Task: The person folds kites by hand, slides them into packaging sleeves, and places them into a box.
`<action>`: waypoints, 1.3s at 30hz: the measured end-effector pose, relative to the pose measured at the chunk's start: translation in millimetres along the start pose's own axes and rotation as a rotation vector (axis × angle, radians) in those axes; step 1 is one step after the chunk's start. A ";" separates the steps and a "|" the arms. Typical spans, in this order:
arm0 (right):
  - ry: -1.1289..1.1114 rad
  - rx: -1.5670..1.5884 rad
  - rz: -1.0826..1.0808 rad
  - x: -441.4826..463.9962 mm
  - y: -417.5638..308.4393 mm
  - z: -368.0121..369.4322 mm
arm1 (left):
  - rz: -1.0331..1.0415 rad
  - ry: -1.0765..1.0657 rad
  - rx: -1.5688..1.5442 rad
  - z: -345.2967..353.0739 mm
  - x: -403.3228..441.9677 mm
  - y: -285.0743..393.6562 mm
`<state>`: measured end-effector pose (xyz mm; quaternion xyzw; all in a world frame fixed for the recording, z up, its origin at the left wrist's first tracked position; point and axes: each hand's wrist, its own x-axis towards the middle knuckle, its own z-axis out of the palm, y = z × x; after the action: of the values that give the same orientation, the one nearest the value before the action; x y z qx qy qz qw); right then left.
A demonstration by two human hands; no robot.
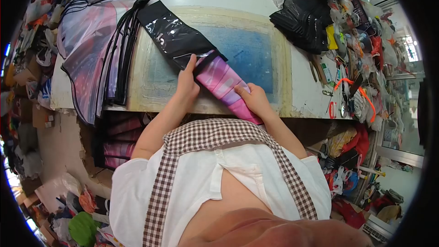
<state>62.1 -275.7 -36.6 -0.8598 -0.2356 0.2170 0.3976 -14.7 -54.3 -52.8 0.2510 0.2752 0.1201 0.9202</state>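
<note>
A folded pink and purple fabric piece lies slantwise over the blue patch of the table, its upper end partly inside a glossy black plastic sleeve. At the sleeve's mouth my left hand is closed on the sleeve's edge, thumb pointing up. My right hand grips the lower part of the pink fabric, thumb on top and the other fingers hidden beneath. The fabric's lower end reaches the table's front edge, near my apron.
Pink patterned fabric pieces with black cords lie at the left. A stack of black sleeves sits at the upper right. Scissors, pens and an orange strip are at the right edge. More pink fabric lies below the table.
</note>
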 end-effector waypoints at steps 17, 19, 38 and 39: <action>-0.474 0.547 0.142 17.0 -20.9 -19.8 | 0.057 -0.126 0.163 30.7 -9.9 10.9; -0.597 0.493 0.085 12.0 -21.2 -17.3 | 0.110 -0.180 0.140 28.5 -6.0 52.5; -1.030 0.374 -0.092 29.1 -110.6 140.8 | 0.813 0.324 0.081 -116.5 -166.5 78.9; -1.105 0.238 -0.129 29.7 -114.3 146.7 | 0.837 0.352 0.069 -118.5 -169.8 73.2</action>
<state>-23.1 -107.8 -38.8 -0.5515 -0.4345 0.6351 0.3218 -227.1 -6.5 -24.0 0.3469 0.3060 0.5134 0.7228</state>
